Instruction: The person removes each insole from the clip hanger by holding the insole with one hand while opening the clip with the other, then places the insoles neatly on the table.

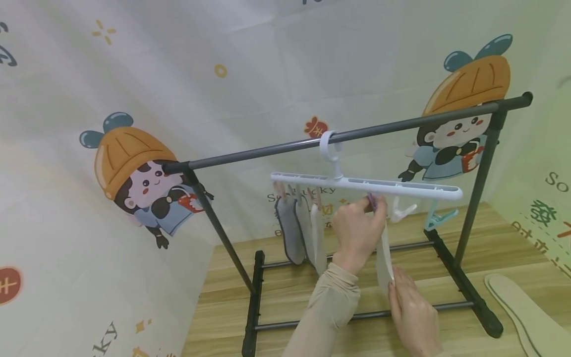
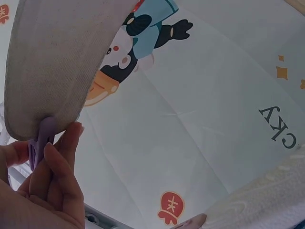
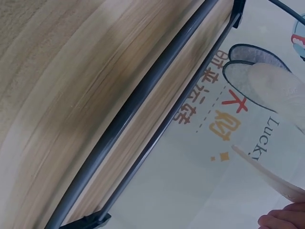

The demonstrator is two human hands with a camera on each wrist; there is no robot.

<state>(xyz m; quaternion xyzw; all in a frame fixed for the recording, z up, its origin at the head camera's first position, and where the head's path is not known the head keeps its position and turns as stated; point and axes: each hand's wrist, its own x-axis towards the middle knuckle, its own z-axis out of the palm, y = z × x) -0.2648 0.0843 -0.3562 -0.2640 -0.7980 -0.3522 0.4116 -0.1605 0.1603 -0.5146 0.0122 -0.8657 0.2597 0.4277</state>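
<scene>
My left hand (image 1: 359,228) pinches a purple clip (image 2: 43,138) under the bar of a white clip hanger (image 1: 366,183). The clip bites the end of a pale insole (image 2: 57,67), which hangs edge-on in the head view. Lower down, my right hand (image 1: 415,307) holds that insole's edge between thumb and fingers. A few fingers (image 3: 286,219) show beside the insole in the right wrist view. To the left, grey insoles with dark rims (image 1: 290,230) and a white insole (image 1: 317,233) hang from other clips.
The hanger hooks over the rail of a dark metal rack (image 1: 267,149). A white clip (image 1: 403,210) and a teal clip (image 1: 439,217) hang to the right with nothing in them. A pair of pale insoles (image 1: 531,312) lies on the wood-grain surface beyond the rack's right foot.
</scene>
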